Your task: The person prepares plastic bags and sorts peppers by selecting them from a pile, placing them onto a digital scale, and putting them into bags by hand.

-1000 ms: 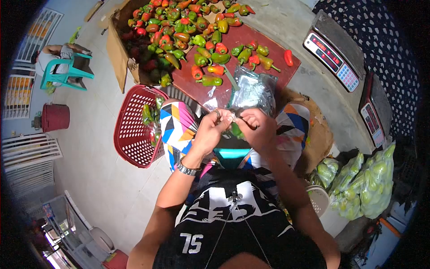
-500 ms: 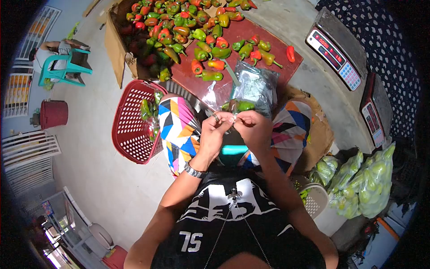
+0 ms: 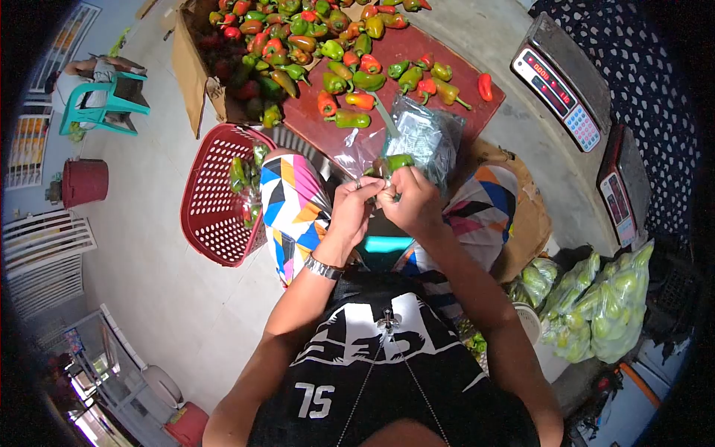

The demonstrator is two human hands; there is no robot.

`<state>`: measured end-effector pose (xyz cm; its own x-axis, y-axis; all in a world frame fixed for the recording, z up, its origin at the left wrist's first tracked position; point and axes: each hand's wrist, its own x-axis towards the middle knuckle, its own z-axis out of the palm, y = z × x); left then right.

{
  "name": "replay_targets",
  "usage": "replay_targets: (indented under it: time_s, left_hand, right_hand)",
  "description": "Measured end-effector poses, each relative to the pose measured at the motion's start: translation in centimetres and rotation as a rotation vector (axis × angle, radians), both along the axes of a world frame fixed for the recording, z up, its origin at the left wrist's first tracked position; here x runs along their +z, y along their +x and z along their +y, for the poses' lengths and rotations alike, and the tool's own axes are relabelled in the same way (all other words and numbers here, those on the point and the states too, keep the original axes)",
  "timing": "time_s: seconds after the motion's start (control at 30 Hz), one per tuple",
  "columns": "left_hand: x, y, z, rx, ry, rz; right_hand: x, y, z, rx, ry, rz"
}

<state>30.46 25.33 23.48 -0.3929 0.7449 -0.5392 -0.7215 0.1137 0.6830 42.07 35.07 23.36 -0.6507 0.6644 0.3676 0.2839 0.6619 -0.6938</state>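
Observation:
My left hand point(image 3: 353, 210) and my right hand point(image 3: 411, 201) meet above my lap, with their fingers closed. Between them they pinch the gathered neck of a small see-through plastic bag of peppers point(image 3: 400, 160). Green pods show just beyond my knuckles; my fingers hide part of the bag. Right behind it, a pile of flat plastic bags point(image 3: 430, 138) lies on the red tabletop point(image 3: 480, 71). A pale green strip point(image 3: 386, 115) lies against the pile's left side. Loose red and green peppers point(image 3: 348, 119) are scattered farther back.
A cardboard box point(image 3: 191, 71) of peppers stands at the back left. Bagged peppers lie in a red perforated basket point(image 3: 195, 212) beside my left knee. Two digital scales point(image 3: 555, 89) and large bags of green produce point(image 3: 603, 305) are to my right. A person sits on a teal chair point(image 3: 100, 100).
My right hand has turned and shifted slightly, its fingers now curled over the bag's neck. My left hand still pinches beside it. The view has shifted a little.

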Motion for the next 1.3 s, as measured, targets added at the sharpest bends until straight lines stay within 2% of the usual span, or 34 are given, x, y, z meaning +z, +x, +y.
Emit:
replay_targets:
  time_s: [0.23,0.43,0.53,0.63,0.67,0.73,0.77,0.87,0.9,1.0,1.13,1.23,1.3]
  left_hand:
    - [1.0,-2.7,1.5,-0.272,-0.102,0.116]
    - [-1.2,-3.4,1.7,-0.333,-0.113,0.179]
    - [-0.8,-3.1,1.6,-0.355,-0.131,0.310]
    - [-1.6,-2.0,1.2,-0.295,-0.306,0.754]
    - [-1.1,-1.6,0.9,-0.240,-0.292,0.779]
    - [0.1,-1.2,0.7,-0.133,-0.256,0.836]
    - [0.2,-1.4,0.5,-0.122,-0.171,0.760]
    - [1.1,-2.4,-0.1,-0.314,0.209,0.968]
    - [1.0,-2.6,0.0,-0.379,0.205,0.924]
    - [-0.2,-2.2,0.7,-0.341,0.209,1.115]
    - [0.6,-1.8,1.3,-0.277,0.228,1.132]
    - [2.2,-2.7,0.9,-0.416,0.073,0.714]
    - [2.7,-3.1,0.6,-0.376,0.193,0.569]
  right_hand:
    - [-0.9,-0.6,1.2,0.091,0.146,-0.076]
    - [-0.9,-0.2,3.0,0.267,0.234,-0.092]
    - [-1.3,-0.1,3.7,0.323,0.292,-0.052]
    - [-1.0,-0.4,3.6,0.332,0.311,-0.012]
    - [-0.3,-0.5,3.6,0.331,0.307,-0.002]
    - [1.2,-1.0,3.2,0.287,0.033,0.103]
    - [1.6,-1.1,2.8,0.263,-0.109,0.153]
    - [1.4,-0.5,2.2,0.190,-0.548,0.089]
    - [1.0,-0.7,2.2,0.195,-0.655,0.158]
    - [0.3,-1.1,3.5,0.149,-0.594,0.204]
    - [1.8,-1.4,4.6,0.159,-0.754,0.271]
    - [2.7,-2.2,6.2,0.302,-0.772,0.234]
    - [4.8,-2.5,7.3,0.273,-0.812,0.205]
